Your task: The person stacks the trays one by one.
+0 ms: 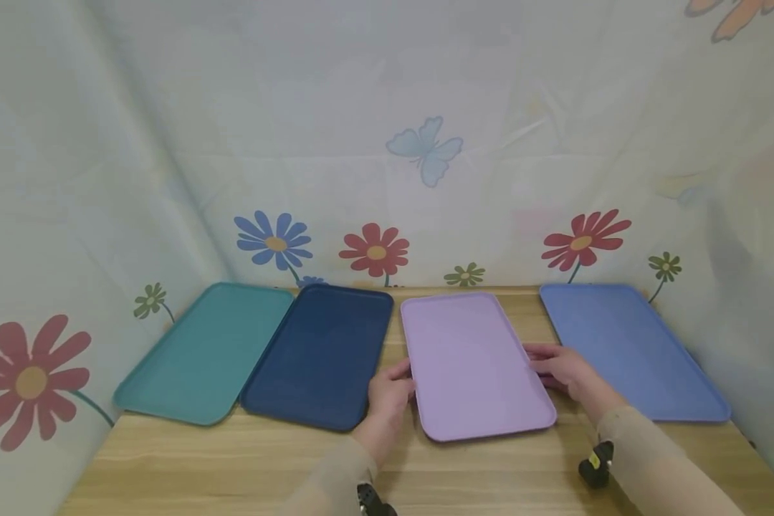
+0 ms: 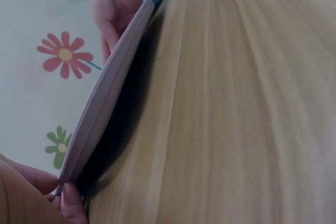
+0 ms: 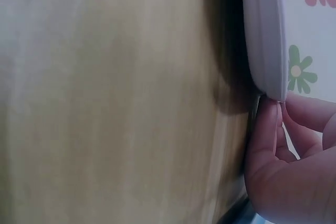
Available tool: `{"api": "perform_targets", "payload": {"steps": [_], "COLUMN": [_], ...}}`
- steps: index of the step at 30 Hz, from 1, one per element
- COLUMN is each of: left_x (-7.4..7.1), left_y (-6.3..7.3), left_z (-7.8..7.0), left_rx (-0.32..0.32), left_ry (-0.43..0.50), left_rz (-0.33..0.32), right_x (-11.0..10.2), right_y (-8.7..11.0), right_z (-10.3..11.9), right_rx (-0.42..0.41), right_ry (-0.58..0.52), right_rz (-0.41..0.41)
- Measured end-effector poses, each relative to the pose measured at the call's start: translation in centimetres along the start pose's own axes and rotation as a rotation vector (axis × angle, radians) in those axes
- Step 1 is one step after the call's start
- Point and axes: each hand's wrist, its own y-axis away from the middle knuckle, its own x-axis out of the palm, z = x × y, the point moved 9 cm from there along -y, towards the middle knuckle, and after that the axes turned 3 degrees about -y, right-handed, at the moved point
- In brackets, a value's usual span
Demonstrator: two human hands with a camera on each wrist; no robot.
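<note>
From my end, grip's a pinch each side: L hand (image 1: pixel 388 394) & R hand (image 1: pixel 566 369) hold lilac tray (image 1: pixel 477 365), btwn navy tray (image 1: pixel 319 355) left & blue tray (image 1: pixel 632 351) right. Uneven lift could tip it, prob. slipping an edge.

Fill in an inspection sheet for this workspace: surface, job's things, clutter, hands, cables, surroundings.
Surface: wood-grain tabletop.
Job's things: lilac tray, bare, dark shadow beneath; whether wholly lifted, cannot tell. In the head view, navy tray and teal tray lie left of it, blue tray right.
Clutter: nothing seen.
Hands: left hand and right hand pinch opposite long edges of the lilac tray; a black device sits at the right wrist.
Cables: nothing seen.
Surroundings: pale backdrop printed with flowers and a blue butterfly.
</note>
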Motion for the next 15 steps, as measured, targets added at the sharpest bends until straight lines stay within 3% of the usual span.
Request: {"api": "perform_targets", "payload": {"steps": [6, 15], "left_x": [-0.5, -1.2], "left_y": [-0.4, -0.7], "left_z": [-0.2, -0.3], "left_rx": [0.014, 0.03], "left_ry": [-0.034, -0.122], "left_rz": [-0.01, -0.048], "right_x": [0.5, 1.1], "right_y": [0.2, 0.8], "right_z": [-0.1, -0.1], "right_rx": [-0.066, -0.081], "right_ry": [-0.026, -0.04], "right_rz": [0.014, 0.017]}}
